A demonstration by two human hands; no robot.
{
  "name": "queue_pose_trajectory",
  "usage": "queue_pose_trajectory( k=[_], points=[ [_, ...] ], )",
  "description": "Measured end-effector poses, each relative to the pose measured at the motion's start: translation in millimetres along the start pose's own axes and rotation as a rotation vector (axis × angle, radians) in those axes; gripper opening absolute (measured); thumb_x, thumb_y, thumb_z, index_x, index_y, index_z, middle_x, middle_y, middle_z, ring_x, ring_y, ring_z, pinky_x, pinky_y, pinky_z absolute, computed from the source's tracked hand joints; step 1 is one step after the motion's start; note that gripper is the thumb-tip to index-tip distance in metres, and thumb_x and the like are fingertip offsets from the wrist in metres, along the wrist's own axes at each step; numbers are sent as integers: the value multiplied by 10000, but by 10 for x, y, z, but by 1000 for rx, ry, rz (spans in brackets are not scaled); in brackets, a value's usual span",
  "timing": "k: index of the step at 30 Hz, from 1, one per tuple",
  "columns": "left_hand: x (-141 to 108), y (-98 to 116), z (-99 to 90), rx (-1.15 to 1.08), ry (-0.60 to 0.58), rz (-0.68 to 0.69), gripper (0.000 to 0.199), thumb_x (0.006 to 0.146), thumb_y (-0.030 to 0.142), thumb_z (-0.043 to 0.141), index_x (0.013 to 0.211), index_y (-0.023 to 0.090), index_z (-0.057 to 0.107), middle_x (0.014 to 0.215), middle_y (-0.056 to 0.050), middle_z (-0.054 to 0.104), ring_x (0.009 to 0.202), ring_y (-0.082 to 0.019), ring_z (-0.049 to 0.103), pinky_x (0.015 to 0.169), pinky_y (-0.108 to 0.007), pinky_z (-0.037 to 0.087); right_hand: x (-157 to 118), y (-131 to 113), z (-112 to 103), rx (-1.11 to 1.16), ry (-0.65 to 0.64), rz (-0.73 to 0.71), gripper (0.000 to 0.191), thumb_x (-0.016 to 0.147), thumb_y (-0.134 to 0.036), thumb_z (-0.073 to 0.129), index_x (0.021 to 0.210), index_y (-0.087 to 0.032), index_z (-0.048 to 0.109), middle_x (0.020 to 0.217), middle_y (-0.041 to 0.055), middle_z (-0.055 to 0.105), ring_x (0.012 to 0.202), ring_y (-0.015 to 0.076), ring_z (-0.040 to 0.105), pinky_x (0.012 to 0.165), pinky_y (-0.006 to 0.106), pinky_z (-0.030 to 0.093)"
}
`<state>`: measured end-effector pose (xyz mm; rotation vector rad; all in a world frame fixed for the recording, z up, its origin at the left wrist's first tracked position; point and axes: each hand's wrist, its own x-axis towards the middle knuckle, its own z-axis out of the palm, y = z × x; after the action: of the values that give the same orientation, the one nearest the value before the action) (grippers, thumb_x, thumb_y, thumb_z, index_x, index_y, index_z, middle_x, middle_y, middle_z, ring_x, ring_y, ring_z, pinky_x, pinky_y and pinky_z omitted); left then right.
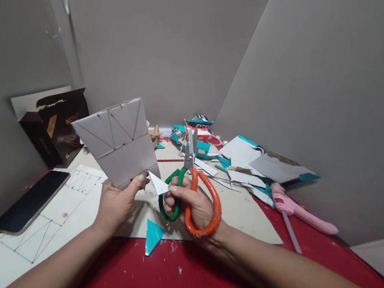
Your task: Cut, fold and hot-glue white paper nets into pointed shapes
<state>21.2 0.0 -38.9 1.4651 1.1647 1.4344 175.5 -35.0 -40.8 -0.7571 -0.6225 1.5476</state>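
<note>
My left hand [120,200] grips the lower edge of a pale card sheet [117,139], thumb in front. Pencil-like dark lines on the card form rectangles and triangles. In my right hand [196,203] are scissors [189,159] with one green and one orange handle, their blades pointing up and slightly parted. The same hand pinches a small white card triangle [157,183] between thumb and finger, close to the card's bottom corner. Below the hands, a turquoise triangle [153,236] lies at the edge of the pale board.
A phone [32,201] rests on a paper with drawn shapes [48,229] at left, before a dark box [56,126]. Card scraps [244,160] and a pink glue gun [301,211] lie right. A pale board [252,222] covers part of the red table [138,274]; grey walls enclose it.
</note>
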Motion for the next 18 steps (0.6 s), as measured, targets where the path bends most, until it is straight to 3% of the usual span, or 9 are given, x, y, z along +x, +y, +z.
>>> queue_pose_trajectory(
  k=[3,7,10,13,18],
  points=[
    [61,-15,-31,70,85,15,197,711,341,720,703,144,721,690,-46,731,661,-175,666,627,-260,519,-22,-48,17,26,1,2,287,563,-175,742,704,-183,492,494,-51,529,446,90,498,415,194,432],
    [222,-29,-115,-175,179,-59,277,696,321,728,886,119,720,850,-91,742,754,-207,695,657,-292,559,13,-102,-61,-82,-30,-108,214,599,-191,681,710,-190,498,503,-57,516,436,98,483,425,227,427],
    [304,16,-177,-358,109,-150,294,672,277,747,907,105,710,929,-111,729,776,-202,698,589,-239,558,79,-169,-158,-306,-33,-290,131,664,-206,621,717,-199,502,503,-64,493,432,106,475,426,242,406],
    [319,80,-203,-456,44,-244,270,642,225,762,879,107,706,866,-87,729,711,-186,700,507,-196,535,129,-263,-219,-608,17,-433,103,704,-193,584,686,-206,483,489,-64,470,435,111,470,442,254,386],
    [284,141,-198,-460,-66,-338,269,627,195,758,865,91,686,749,-68,711,622,-176,690,453,-186,510,158,-321,-229,-769,76,-439,128,717,-220,589,694,-210,463,488,-67,461,429,106,451,446,256,372]
  ],
)
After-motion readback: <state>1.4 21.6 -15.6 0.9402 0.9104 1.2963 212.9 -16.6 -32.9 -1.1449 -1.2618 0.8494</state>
